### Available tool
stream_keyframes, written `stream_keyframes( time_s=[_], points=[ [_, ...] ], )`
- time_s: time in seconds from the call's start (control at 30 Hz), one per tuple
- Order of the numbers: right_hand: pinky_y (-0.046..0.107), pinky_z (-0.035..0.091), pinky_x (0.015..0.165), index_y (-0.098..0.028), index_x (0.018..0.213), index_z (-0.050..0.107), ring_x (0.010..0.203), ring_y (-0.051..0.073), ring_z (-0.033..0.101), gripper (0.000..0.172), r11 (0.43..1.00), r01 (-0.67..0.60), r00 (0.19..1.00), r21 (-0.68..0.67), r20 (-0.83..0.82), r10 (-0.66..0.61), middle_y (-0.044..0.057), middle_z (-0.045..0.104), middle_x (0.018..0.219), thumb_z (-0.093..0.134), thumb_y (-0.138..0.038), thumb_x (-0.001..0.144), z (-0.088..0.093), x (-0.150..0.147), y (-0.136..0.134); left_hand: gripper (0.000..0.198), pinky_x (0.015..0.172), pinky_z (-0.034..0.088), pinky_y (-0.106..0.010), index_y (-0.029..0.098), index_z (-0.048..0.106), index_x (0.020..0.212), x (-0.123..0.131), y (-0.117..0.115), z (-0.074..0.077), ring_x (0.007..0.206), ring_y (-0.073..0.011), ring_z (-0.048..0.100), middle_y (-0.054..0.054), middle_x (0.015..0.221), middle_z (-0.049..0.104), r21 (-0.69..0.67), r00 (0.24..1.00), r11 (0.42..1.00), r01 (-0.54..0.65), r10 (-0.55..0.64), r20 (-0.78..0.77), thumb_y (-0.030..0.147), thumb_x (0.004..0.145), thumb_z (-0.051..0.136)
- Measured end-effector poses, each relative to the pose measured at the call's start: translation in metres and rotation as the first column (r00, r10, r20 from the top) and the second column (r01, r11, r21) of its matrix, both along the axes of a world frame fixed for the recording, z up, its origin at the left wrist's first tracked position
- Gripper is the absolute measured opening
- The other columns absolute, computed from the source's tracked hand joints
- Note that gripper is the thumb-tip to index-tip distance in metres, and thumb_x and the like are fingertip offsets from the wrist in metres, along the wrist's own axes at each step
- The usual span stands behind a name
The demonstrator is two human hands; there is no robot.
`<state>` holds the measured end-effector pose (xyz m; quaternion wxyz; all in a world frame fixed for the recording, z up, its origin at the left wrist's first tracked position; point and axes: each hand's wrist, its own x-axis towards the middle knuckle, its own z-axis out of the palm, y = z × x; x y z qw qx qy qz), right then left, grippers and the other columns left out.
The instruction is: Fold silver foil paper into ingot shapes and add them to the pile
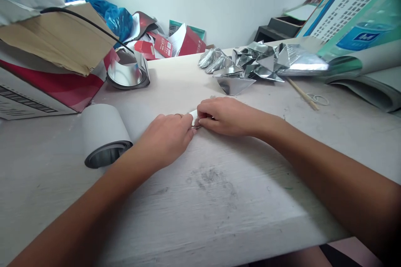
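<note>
My left hand [164,139] and my right hand [227,117] meet at the middle of the white-painted table [213,200]. Between their fingertips is a small piece of white-backed foil paper [193,117], mostly hidden by my fingers. Both hands pinch it. Near my left wrist lies a roll of white-backed silver foil paper [105,135], its silver inside showing at the end. Folded silver foil ingot shapes [247,64] form a heap at the far right of the table, beyond my right hand.
A second foil roll [127,73] stands against a cardboard box [37,79] at the far left. A bamboo stick [303,94] and rubber bands [319,99] lie on the right. Curled printed sheets [360,60], red cartons [175,44] and a blue plastic bag [115,18] fill the back.
</note>
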<state>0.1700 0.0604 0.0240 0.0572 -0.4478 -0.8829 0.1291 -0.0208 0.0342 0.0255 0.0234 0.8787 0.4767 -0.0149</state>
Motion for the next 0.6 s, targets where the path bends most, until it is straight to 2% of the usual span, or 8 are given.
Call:
stream_keyframes(
  time_s=[0.2, 0.43, 0.6],
  points=[
    [0.024, 0.026, 0.066, -0.016, 0.088, 0.061, 0.077, 0.012, 0.049, 0.024, 0.999, -0.006, 0.997, -0.035, -0.074, 0.004, 0.005, 0.065, 0.092, 0.047, -0.035, 0.095, -0.003, 0.004, 0.005, 0.024, 0.060, 0.034, -0.029, 0.021, 0.052, 0.078, -0.012, 0.009, 0.002, 0.071, -0.0168, 0.053, 0.001, 0.077, 0.060, -0.139, 0.982, 0.989, -0.057, 0.080, 0.171, 0.034, 0.097, 0.046],
    [0.023, 0.031, 0.069, -0.018, 0.088, 0.064, 0.078, 0.011, 0.051, 0.018, 0.981, -0.077, 0.988, -0.176, -0.148, 0.051, 0.002, 0.067, 0.092, 0.048, -0.025, 0.091, -0.001, 0.007, 0.008, 0.030, 0.055, 0.032, -0.027, 0.021, 0.056, 0.070, -0.023, 0.017, 0.008, 0.063, -0.0152, 0.052, 0.002, 0.068, 0.058, -0.349, 0.967, 0.935, -0.066, 0.147, 0.210, 0.039, 0.093, 0.049],
    [0.024, 0.032, 0.070, -0.018, 0.089, 0.065, 0.081, 0.012, 0.054, 0.018, 0.982, -0.088, 0.986, -0.166, -0.156, 0.062, 0.003, 0.068, 0.093, 0.048, -0.026, 0.091, -0.002, 0.007, 0.008, 0.026, 0.056, 0.032, -0.026, 0.020, 0.056, 0.073, -0.026, 0.018, 0.006, 0.065, -0.0162, 0.053, 0.001, 0.069, 0.059, -0.329, 0.941, 0.941, -0.075, 0.176, 0.289, 0.039, 0.090, 0.051]
  ],
)
